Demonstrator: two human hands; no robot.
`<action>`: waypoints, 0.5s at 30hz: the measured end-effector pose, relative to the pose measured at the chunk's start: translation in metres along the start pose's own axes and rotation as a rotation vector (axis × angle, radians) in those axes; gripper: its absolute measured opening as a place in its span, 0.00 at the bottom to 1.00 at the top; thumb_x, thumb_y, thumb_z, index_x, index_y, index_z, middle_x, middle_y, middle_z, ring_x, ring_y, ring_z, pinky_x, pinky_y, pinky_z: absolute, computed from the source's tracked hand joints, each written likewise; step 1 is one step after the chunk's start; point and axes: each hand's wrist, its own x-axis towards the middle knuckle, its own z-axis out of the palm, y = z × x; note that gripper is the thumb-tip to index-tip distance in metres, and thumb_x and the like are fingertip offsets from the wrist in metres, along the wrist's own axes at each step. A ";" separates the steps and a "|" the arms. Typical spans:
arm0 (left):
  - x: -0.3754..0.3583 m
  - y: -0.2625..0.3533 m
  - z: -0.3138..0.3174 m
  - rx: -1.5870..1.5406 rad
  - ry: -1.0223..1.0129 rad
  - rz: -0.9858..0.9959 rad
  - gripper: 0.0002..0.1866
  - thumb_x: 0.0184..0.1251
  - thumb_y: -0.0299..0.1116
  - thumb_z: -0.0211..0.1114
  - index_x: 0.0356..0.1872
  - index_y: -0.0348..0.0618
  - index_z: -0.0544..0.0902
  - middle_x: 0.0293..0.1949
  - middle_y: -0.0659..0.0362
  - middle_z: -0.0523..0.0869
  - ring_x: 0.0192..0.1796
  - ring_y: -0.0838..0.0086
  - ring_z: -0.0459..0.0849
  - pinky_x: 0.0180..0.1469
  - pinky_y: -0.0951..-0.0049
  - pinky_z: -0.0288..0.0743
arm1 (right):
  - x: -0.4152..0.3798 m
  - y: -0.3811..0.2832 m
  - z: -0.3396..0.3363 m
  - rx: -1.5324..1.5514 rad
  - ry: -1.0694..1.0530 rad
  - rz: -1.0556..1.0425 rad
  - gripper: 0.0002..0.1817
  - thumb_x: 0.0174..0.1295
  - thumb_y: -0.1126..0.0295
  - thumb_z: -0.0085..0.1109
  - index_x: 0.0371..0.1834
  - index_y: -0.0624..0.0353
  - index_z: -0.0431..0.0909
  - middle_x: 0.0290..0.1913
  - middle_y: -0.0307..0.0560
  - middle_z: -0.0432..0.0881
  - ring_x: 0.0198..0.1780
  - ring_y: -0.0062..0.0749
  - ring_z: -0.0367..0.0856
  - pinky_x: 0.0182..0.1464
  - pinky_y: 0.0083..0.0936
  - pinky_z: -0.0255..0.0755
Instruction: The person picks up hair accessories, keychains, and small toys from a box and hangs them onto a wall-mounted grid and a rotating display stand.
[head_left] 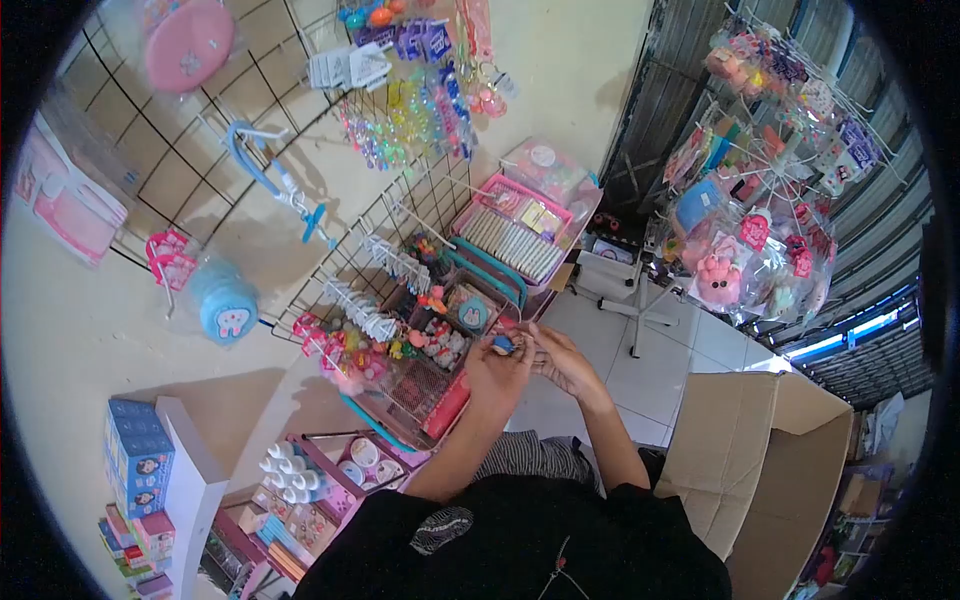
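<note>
Both hands meet near the middle of the view, above the edge of the baskets. My left hand (496, 365) is closed around a small blue item (503, 344), partly hidden by the fingers. Right beside it, my right hand (565, 362) has its fingers pressed together at the same small item; what its fingertips hold is too small to make out. Just behind the hands, a round blue bunny-face item (473, 314) lies in a basket compartment. Small figures in red and white (443, 342) sit to the left of my left hand.
A wire rack (330, 262) with hanging trinkets stands at the left. A pink tray (513, 228) of pens lies behind. An open cardboard box (722, 450) is at the right, below a hanging display of plush keychains (720, 280).
</note>
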 end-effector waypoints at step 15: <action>0.021 0.039 -0.045 -0.022 0.146 0.152 0.11 0.51 0.34 0.47 0.30 0.35 0.66 0.31 0.53 0.70 0.35 0.68 0.70 0.43 0.66 0.64 | 0.080 0.009 0.039 -0.285 0.045 -0.437 0.19 0.41 0.81 0.56 0.40 0.69 0.65 0.28 0.47 0.76 0.28 0.22 0.74 0.27 0.11 0.68</action>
